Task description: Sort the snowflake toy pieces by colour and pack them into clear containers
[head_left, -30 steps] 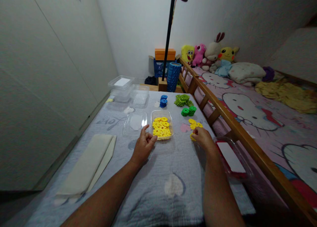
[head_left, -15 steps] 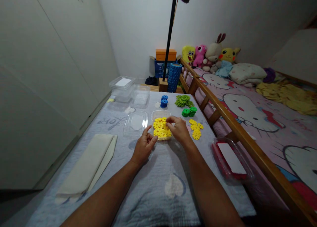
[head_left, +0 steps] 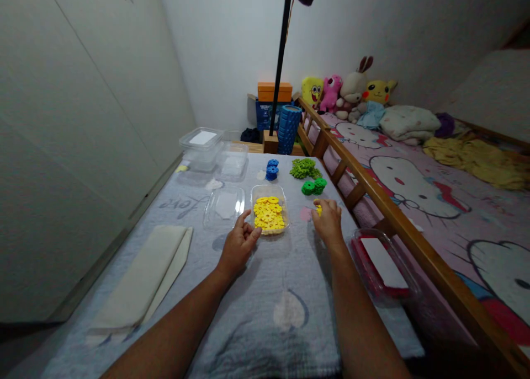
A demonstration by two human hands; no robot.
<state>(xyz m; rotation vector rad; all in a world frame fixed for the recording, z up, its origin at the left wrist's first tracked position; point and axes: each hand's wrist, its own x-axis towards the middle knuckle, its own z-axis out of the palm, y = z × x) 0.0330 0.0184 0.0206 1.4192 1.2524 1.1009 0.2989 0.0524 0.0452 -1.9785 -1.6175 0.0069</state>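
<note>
A clear plastic tub (head_left: pixel 268 189) full of yellow notched plastic discs (head_left: pixel 269 216) stands mid-table. My left hand (head_left: pixel 239 243) is at its left side, fingers apart, with fingertips at or close to the rim and nothing in them. To the right of the tub, my right hand (head_left: pixel 328 223) is down at the table with its fingers curled over the loose yellow discs. A bit of a yellow disc (head_left: pixel 318 209) shows between thumb and forefinger; the hand hides the others. Left of the tub lies a clear lid (head_left: pixel 224 207) with a white label.
Farther back are blue discs (head_left: pixel 272 170), green discs (head_left: pixel 313 186) and a lime-green pile (head_left: pixel 304 168). Clear containers (head_left: pixel 201 147) stand back left. A folded cloth (head_left: pixel 143 279) lies front left. A lidded red-filled box (head_left: pixel 383 266) sits beside the wooden bed rail (head_left: pixel 372 213).
My right hand has moved right, from above the yellow discs in the tub to the loose ones on the table. My left hand has stayed by the tub. The view has shifted slightly.
</note>
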